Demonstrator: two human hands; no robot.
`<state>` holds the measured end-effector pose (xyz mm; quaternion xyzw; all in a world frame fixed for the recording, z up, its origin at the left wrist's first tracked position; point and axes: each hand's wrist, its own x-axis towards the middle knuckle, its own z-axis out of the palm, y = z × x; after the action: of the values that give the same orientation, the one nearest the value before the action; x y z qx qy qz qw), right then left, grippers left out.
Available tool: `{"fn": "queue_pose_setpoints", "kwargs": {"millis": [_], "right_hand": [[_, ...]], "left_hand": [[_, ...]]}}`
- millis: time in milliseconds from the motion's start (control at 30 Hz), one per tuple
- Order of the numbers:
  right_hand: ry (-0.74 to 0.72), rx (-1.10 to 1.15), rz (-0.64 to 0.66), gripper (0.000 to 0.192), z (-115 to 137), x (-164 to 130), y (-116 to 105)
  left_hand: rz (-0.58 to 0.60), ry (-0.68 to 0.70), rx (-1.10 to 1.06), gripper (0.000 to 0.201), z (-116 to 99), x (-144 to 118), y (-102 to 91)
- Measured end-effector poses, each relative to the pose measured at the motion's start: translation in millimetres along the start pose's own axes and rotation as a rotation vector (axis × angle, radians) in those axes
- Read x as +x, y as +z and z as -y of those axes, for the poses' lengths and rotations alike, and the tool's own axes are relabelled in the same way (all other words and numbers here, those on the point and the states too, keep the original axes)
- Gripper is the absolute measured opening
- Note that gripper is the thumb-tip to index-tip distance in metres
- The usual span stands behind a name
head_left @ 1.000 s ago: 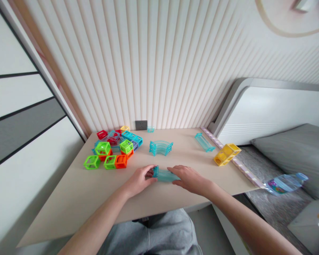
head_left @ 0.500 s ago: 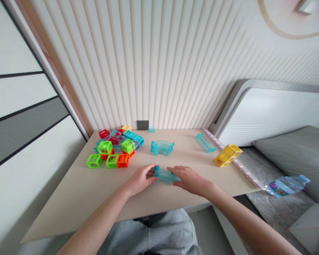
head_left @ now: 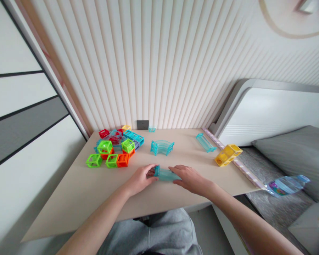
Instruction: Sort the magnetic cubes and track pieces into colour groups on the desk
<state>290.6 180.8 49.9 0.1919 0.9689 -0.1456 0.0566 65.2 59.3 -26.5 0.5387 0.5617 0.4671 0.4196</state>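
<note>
Between my hands, near the front of the table, lies a stack of translucent teal track pieces [head_left: 166, 175]. My left hand [head_left: 143, 177] is closed around its left end, thumb at the front and fingers behind. At the right end, my right hand [head_left: 186, 177] grips it with thumb and fingers, partly covering that end. Just beyond stands another stack of curved teal track pieces [head_left: 162, 148]. Farther right lies a straight teal track piece [head_left: 205, 143], with a block of joined yellow cubes [head_left: 228, 155] nearer me at the table's right edge.
On the left is a pile of open-sided cubes: green [head_left: 94, 160], orange [head_left: 122, 160], blue [head_left: 133, 136] and red [head_left: 104, 133]. A small teal piece [head_left: 152, 129] sits by the wall socket [head_left: 143, 124]. A plastic bottle [head_left: 287, 185] lies beyond the table's striped right edge [head_left: 236, 163].
My right hand has shifted very slightly at the right end of the stack. The left hand and the other pieces stay where they were.
</note>
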Motion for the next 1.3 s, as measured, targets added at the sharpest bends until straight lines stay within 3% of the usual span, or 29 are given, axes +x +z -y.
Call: {"fn": "queue_pose_setpoints", "kwargs": {"millis": [933, 1133, 1300], "right_hand": [[0.009, 0.019, 0.001, 0.053, -2.6, -5.6, -0.4], [0.034, 0.033, -0.043, 0.053, -13.5, -15.2, 1.1], [0.125, 0.062, -0.118, 0.053, -35.5, -34.2, -15.1]], "left_hand": [[0.002, 0.012, 0.060, 0.056, -4.4, -2.4, 0.2], [-0.027, 0.004, 0.100, 0.064, -7.1, -3.7, -0.2], [-0.029, 0.007, 0.121, 0.066, -1.7, -4.2, -1.4]]}}
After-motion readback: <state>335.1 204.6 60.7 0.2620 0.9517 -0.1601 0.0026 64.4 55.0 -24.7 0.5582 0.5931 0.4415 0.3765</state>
